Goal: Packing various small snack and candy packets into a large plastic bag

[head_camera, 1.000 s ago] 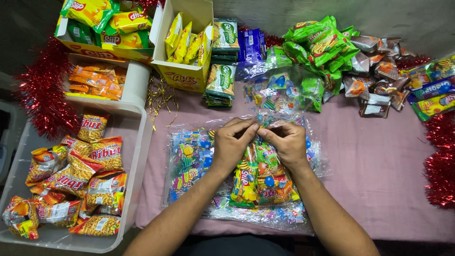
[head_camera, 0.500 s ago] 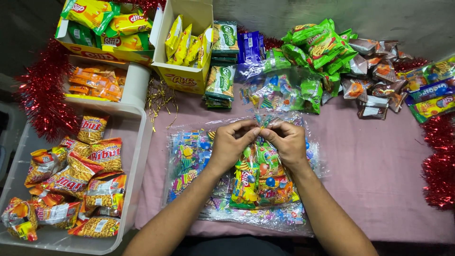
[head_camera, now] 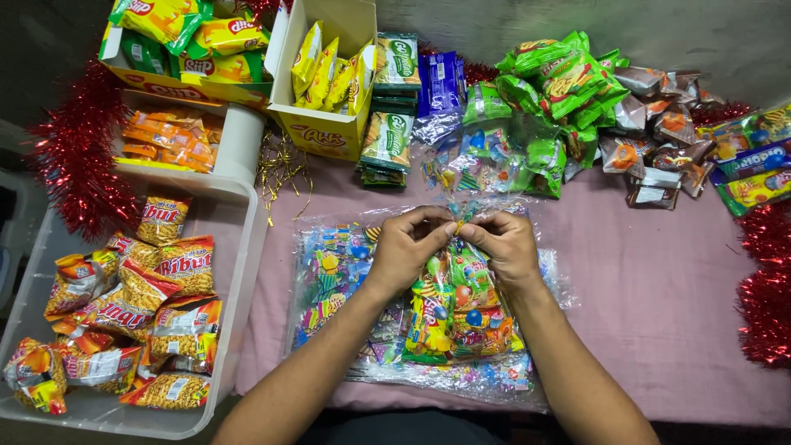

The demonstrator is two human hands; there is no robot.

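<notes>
Clear printed cellophane bag stuffed w/ colourful snack packets (head_camera: 457,317) lies mid-table, on a pile of flat empty printed cellophane bags (head_camera: 334,280), right in front of the person. Its neck is gathered at the far end, approx. where both hands meet. Looks light, soft, crinkly & a bit slippery; contents prob. crush easily, so the bunched neck is the sensible place to grip, not the belly.

Left hand (head_camera: 408,247) & right hand (head_camera: 503,247) sit knuckle to knuckle over the neck, fingers curled tight, thumb & forefinger tips pinching the twisted film w/ a small yellow bit between them, poss. a tie, too small to be sure. Both forearms come in from the near edge, converging in a V, wrists low over the bag.

Underneath: pink cloth-covered table (head_camera: 651,313). To the left, white plastic tub of orange-yellow snack packets (head_camera: 239,247); further back, yellow cardboard boxes of yellow packets (head_camera: 329,132), loose gold twist ties (head_camera: 280,169), heap of green snack bags (head_camera: 552,82). Red tinsel (head_camera: 78,161) lies at the left edge, more at the right.
</notes>
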